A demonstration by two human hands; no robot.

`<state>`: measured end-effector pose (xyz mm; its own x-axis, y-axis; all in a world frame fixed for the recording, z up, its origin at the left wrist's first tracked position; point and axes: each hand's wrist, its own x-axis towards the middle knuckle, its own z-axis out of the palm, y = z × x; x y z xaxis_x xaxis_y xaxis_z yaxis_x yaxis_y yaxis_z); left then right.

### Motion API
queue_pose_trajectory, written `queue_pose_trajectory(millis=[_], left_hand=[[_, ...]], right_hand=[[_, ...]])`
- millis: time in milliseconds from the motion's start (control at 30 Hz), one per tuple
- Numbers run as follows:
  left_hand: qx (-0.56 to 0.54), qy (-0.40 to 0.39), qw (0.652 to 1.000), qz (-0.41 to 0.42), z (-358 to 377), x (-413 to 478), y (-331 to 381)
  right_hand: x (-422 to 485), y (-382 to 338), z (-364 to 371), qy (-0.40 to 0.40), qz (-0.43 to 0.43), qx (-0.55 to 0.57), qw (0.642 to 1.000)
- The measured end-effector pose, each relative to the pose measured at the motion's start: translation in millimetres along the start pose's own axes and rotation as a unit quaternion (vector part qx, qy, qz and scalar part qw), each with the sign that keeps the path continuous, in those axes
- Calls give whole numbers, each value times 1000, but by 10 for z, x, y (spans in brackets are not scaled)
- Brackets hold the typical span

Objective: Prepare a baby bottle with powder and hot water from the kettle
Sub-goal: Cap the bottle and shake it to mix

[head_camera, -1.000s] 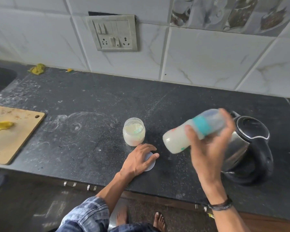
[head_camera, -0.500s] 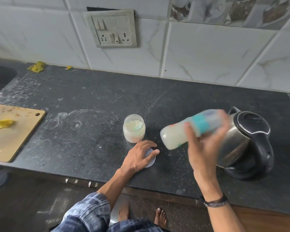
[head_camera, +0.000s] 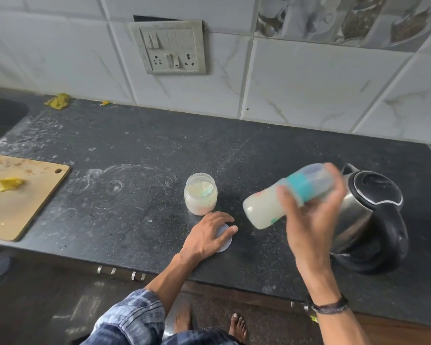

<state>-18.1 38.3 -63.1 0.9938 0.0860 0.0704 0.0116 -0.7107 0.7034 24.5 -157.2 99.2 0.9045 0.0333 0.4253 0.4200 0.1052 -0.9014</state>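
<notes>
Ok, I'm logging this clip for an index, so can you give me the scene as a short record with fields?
surface: dark counter, smeared with white marks
right hand: grips the bottle above the counter
bottle: tilted, base down-left, teal-collared end toward the kettle; milky liquid inside
left hand: rests on the lid, which lies flat on the counter
jar: upright, open, pale powder inside, just beyond the left hand
kettle: far right, closed
board: left edge, yellow scrap on it
</notes>
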Motion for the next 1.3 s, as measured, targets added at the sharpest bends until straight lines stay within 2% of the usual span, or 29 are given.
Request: queue_pose_trajectory(millis=[100,133,233,267,367,433,467,533,567,600,700,767,800,867,900,933,1000,1067,1100,1133,1200,1233,1300], left_hand=[[2,5,1000,-3,3,-6,7],[1,5,1000,-1,3,-8,1],[-3,-2,1000,2,-8,-8,-12],[-4,-5,1000,3,-9,-8,-8],[-4,1,1000,0,-16,-9,13],[-5,2,1000,0,-18,-10,14],[-6,1,1000,1,-16,-10,11],[-3,-4,1000,3,-16,-7,4],[-2,-7,1000,4,-16,-4,2],[-1,-10,1000,5,-11,-4,5],[-2,-3,1000,-1,-14,-8,17],[-5,2,1000,-1,-10,-10,12],[-5,2,1000,-1,-9,-11,10],[-5,-2,1000,-2,-12,-11,8],[-5,-5,1000,-2,-10,-9,3],[-5,-7,1000,-1,-4,-9,-3],[-5,-2,1000,-1,1,-10,-1],[-6,2,1000,-4,1,-7,6],[-6,4,1000,-4,0,-6,6],[-5,5,1000,-2,0,-7,6],[-5,1,1000,8,-6,-7,-4],[-5,-3,1000,12,-10,-7,-10],[-3,-7,1000,13,-12,-5,-3]], right_hand=[[9,25,22,89,-81,-36,992],[29,48,15,80,-82,-44,992],[43,-2,41,-61,32,-37,997],[25,-23,33,-55,30,-23,998],[25,-97,1,90,-53,4,994],[53,-72,-26,130,-83,-16,988],[70,-74,-18,102,-73,-30,992],[51,-82,33,-21,4,-47,999],[17,-62,39,-46,28,-46,998],[-11,-74,40,-29,23,-38,999],[-8,-144,35,103,-54,6,993],[31,-104,22,133,-93,-18,987],[50,-84,34,103,-93,-37,990],[45,-72,69,-4,-10,-57,998],[23,-48,53,-27,25,-49,998],[3,-68,46,-16,28,-32,999],[-10,-126,11,57,-24,9,998],[2,-125,10,122,-75,-7,990],[17,-81,11,120,-91,-33,988],[32,-53,18,86,-86,-58,991],[0,-48,54,-24,-4,-66,997],[-51,-41,55,-49,28,-55,997],[-100,-97,66,-11,-11,-20,1000]])
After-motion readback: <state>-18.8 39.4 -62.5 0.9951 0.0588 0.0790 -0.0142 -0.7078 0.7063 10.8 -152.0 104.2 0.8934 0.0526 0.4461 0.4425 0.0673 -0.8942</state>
